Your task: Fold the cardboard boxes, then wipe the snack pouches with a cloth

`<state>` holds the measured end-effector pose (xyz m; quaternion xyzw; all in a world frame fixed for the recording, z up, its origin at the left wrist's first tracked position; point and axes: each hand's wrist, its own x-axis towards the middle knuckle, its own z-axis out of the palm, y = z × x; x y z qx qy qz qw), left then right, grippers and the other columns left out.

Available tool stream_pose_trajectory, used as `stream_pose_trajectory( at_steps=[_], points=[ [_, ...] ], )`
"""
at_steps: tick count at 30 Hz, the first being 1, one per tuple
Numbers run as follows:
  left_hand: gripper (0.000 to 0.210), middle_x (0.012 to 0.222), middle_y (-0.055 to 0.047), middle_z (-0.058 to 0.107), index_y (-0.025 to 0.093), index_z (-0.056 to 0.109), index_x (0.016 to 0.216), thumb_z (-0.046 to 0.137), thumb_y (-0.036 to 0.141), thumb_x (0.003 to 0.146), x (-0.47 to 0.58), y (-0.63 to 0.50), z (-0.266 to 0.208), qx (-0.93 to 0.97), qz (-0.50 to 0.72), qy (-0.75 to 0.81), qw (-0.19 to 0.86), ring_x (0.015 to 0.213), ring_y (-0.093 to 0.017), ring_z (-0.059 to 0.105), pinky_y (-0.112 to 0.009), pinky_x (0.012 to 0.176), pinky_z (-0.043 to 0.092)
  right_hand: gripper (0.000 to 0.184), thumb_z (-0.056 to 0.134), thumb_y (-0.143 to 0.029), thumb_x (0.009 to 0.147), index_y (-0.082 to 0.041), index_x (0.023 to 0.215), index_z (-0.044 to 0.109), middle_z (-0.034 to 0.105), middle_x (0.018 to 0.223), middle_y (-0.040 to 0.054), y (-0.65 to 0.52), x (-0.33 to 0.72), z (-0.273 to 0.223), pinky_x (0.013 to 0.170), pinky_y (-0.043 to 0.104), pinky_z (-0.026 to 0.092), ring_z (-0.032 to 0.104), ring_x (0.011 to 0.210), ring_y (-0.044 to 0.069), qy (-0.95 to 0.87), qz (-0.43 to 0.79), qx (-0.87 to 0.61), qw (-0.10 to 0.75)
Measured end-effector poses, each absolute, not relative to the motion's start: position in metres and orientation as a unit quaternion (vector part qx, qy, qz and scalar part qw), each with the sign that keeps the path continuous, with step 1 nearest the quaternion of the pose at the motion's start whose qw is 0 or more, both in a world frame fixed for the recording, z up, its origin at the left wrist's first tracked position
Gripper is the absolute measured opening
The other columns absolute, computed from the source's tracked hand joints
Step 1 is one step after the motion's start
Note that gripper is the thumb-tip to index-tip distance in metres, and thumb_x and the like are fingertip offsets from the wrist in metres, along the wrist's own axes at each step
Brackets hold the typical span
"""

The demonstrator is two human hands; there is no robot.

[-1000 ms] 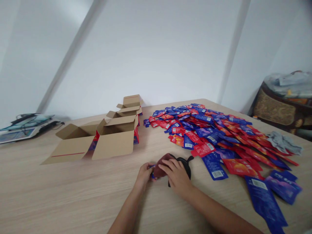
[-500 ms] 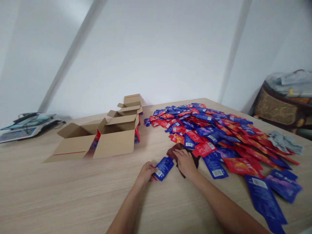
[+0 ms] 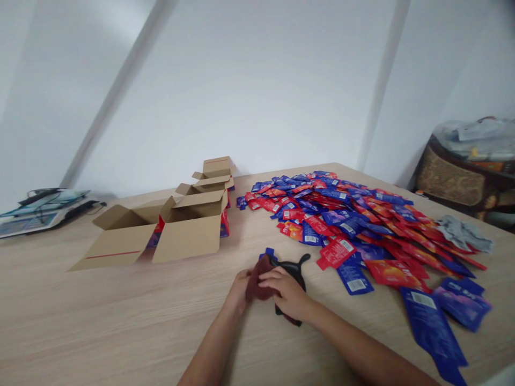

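My right hand [image 3: 289, 292] is closed on a dark red cloth [image 3: 256, 284] with black trim and a small black loop. The cloth lies across a blue sachet [image 3: 269, 251], and only the sachet's far end shows beyond it. At the sachet's near side is my left hand [image 3: 238, 289], closed on it, with the fingertips tucked under the cloth. To the right, a red sachet [image 3: 337, 252] and another blue sachet [image 3: 355, 279] lie at the near edge of a large heap of red and blue sachets [image 3: 322, 201].
Open cardboard boxes [image 3: 187, 236] stand in a row at the left, flaps spread. A grey glove-like cloth [image 3: 462, 233] rests at the heap's right edge. At the far left lies a flat device [image 3: 36, 220] with cables. A patterned chair [image 3: 450, 171] stands beyond the table's right side.
My right hand has moved left with the dark red cloth, which now covers most of the blue sachet and my left fingertips. My left hand has stayed nearly in place.
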<state>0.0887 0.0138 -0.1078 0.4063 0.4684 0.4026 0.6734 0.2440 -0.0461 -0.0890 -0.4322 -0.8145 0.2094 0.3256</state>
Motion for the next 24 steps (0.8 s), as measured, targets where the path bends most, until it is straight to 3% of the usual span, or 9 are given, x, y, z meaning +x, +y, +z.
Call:
stream_pose_trajectory(
  at_steps=[4,9,11,13,16,18,21,24],
  points=[
    [0.018,0.059,-0.001,0.063,0.013,0.062,0.066,0.069,0.027,0.056,0.084,0.020,-0.109,0.416,0.483,0.456,0.622,0.052,-0.012,0.056,-0.023,0.054,0.043,0.050,0.042,-0.001,0.061,-0.029,0.091,0.071,0.068,0.102,-0.0056,-0.053,0.241,-0.083,0.090,0.031,0.040,0.056,0.097,0.016,-0.831,0.276,-0.375,0.305],
    [0.029,0.078,-0.007,0.069,0.013,0.066,0.087,0.061,0.035,0.070,0.071,0.022,-0.099,0.556,0.495,0.490,0.454,0.072,-0.019,0.062,-0.029,0.069,0.047,0.043,0.045,-0.010,0.058,-0.024,0.087,0.073,0.070,0.080,-0.0032,-0.042,0.269,-0.075,0.074,0.025,0.046,0.061,0.077,0.015,-0.765,0.462,-0.352,0.280],
    [0.029,0.092,-0.008,0.069,0.015,0.065,0.098,0.053,0.031,0.077,0.066,0.021,-0.094,0.636,0.481,0.492,0.351,0.086,-0.021,0.061,-0.032,0.081,0.046,0.038,0.049,-0.016,0.055,-0.019,0.082,0.074,0.069,0.075,-0.0012,-0.035,0.288,-0.074,0.069,0.026,0.046,0.061,0.073,0.017,-0.690,0.545,-0.352,0.322],
    [0.029,0.103,-0.007,0.067,0.018,0.065,0.102,0.047,0.021,0.079,0.065,0.019,-0.091,0.713,0.449,0.467,0.269,0.099,-0.021,0.058,-0.035,0.092,0.041,0.032,0.051,-0.020,0.051,-0.017,0.074,0.073,0.068,0.071,-0.0002,-0.028,0.306,-0.073,0.067,0.028,0.046,0.061,0.072,0.019,-0.591,0.575,-0.366,0.431],
    [0.036,0.108,-0.004,0.065,0.022,0.068,0.094,0.045,0.008,0.071,0.071,0.015,-0.092,0.796,0.371,0.422,0.227,0.106,-0.020,0.055,-0.038,0.099,0.037,0.027,0.053,-0.021,0.051,-0.019,0.071,0.070,0.067,0.069,-0.0016,-0.022,0.322,-0.072,0.067,0.028,0.046,0.060,0.070,0.019,-0.434,0.530,-0.396,0.611],
    [0.040,0.109,-0.005,0.064,0.021,0.068,0.092,0.043,0.004,0.066,0.076,0.012,-0.093,0.809,0.338,0.424,0.228,0.107,-0.020,0.054,-0.039,0.099,0.037,0.030,0.054,-0.020,0.056,-0.020,0.081,0.069,0.068,0.077,-0.0016,-0.023,0.322,-0.071,0.070,0.029,0.046,0.060,0.075,0.019,-0.380,0.475,-0.417,0.675],
    [0.050,0.121,-0.008,0.058,0.019,0.059,0.112,0.047,0.006,0.065,0.082,0.009,-0.095,0.818,0.316,0.436,0.204,0.114,-0.022,0.049,-0.042,0.101,0.034,0.035,0.053,-0.022,0.065,-0.020,0.098,0.065,0.067,0.097,0.0023,-0.030,0.308,-0.067,0.084,0.034,0.043,0.057,0.093,0.023,-0.437,0.354,-0.462,0.685],
    [0.055,0.127,-0.010,0.053,0.018,0.050,0.124,0.055,0.016,0.069,0.086,0.007,-0.098,0.850,0.273,0.419,0.167,0.117,-0.026,0.045,-0.045,0.102,0.032,0.042,0.048,-0.023,0.076,-0.022,0.116,0.058,0.058,0.120,0.0053,-0.039,0.280,-0.069,0.097,0.039,0.034,0.048,0.112,0.023,-0.608,0.218,-0.487,0.587]
  ],
)
